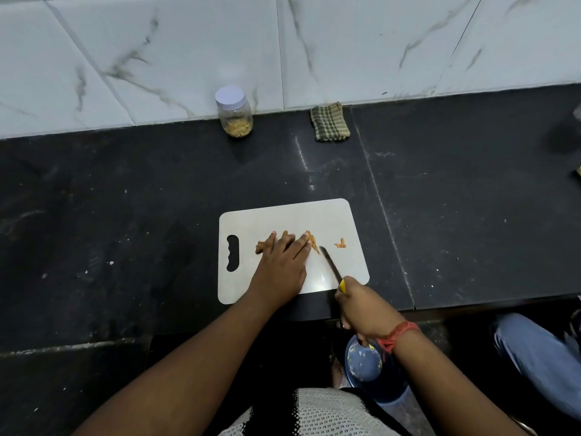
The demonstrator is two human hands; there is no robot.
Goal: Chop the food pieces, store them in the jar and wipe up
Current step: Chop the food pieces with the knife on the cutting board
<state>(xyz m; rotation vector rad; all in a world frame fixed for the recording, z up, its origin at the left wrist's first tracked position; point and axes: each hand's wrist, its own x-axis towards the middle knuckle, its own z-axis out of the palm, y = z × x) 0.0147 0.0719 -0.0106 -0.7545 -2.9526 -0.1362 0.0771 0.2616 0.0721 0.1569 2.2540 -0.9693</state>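
The food pieces [309,239] look small, light and likely slippery on the cutting board [333,215], so the left hand [281,262] presses them flat-fingered mid-board while the right hand [361,306] grips the knife [330,264] handle.

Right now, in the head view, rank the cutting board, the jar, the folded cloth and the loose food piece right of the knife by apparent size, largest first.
1. Cutting board, by far the largest.
2. Jar and folded cloth: they look about alike, so no ranking between them.
3. Loose food piece, clearly the smallest.
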